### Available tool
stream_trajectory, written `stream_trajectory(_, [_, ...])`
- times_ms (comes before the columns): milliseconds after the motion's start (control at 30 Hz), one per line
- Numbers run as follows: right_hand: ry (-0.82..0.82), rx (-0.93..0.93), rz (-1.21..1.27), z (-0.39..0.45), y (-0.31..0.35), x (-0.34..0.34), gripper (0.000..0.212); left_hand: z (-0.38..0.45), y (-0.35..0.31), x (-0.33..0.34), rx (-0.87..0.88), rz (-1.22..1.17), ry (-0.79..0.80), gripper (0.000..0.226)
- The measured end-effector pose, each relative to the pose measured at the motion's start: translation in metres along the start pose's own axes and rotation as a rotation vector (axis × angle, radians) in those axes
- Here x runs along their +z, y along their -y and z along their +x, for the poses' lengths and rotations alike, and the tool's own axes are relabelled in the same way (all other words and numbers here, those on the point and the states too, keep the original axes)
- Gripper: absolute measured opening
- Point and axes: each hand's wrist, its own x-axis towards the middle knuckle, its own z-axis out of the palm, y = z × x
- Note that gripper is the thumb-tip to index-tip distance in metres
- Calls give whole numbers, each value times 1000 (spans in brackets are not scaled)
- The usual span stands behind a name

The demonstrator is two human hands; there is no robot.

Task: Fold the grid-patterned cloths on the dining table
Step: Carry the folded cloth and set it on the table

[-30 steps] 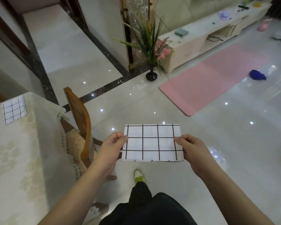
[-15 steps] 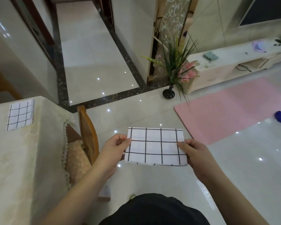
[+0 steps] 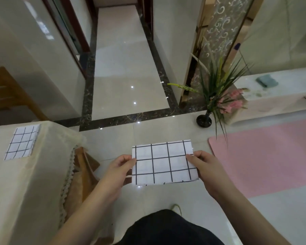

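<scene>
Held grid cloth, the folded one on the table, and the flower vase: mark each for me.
held grid cloth (image 3: 163, 163): head view, centre square of its face.
folded grid cloth (image 3: 22, 142): head view, middle of its top.
flower vase (image 3: 203, 120): head view, black round base.

Your left hand (image 3: 119, 167) and right hand (image 3: 204, 167) pinch the left and right edges of a folded cloth (image 3: 163, 162), held in the air over the floor (image 3: 219, 209), to the right of the dining table (image 3: 25, 183) and clear of it. On the table at your left lies a second folded cloth (image 3: 21, 142), near the far edge; a chair (image 3: 83, 167) stands just beside the table's right side, between table and held cloth, and another chair (image 3: 5, 92) stands behind the table. Ahead of you to the right, a potted plant (image 3: 217, 96) stands on the floor, a low cabinet (image 3: 281, 96) behind it with a small item (image 3: 267, 80) on top, and a mat (image 3: 265, 156) lies before the cabinet, right of your right hand.
</scene>
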Motion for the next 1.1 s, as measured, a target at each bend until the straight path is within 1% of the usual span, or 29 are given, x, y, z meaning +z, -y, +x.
stream_trajectory(167, [110, -6, -44, 61, 41, 3, 12, 29, -30, 8, 28, -11, -72, 13])
stream_trajectory(300, [177, 3, -82, 100, 61, 23, 17, 49, -44, 2, 17, -27, -163, 15])
stream_trajectory(400, [217, 8, -122, 129, 73, 47, 15, 67, -54, -7, -9, -78, -211, 14])
stream_trajectory(533, [271, -1, -182, 168, 91, 88, 14, 97, -70, -34, 4, -134, -232, 16])
stream_trajectory(633, [316, -19, -236, 197, 107, 126, 14, 126, -84, -58, 22, -194, -269, 14])
stream_trajectory(767, [338, -29, -277, 232, 133, 180, 13, 163, -106, -91, 29, -267, -306, 11])
stream_trajectory(933, [367, -46, -314, 263, 162, 245, 11, 199, -135, -137, 47, -328, -325, 11])
stream_trajectory(1000, [388, -40, -332, 272, 168, 267, 12, 208, -142, -153, 55, -344, -345, 13])
stream_trajectory(1100, [439, -26, -376, 287, 174, 297, 14, 219, -148, -175, 59, -384, -389, 10])
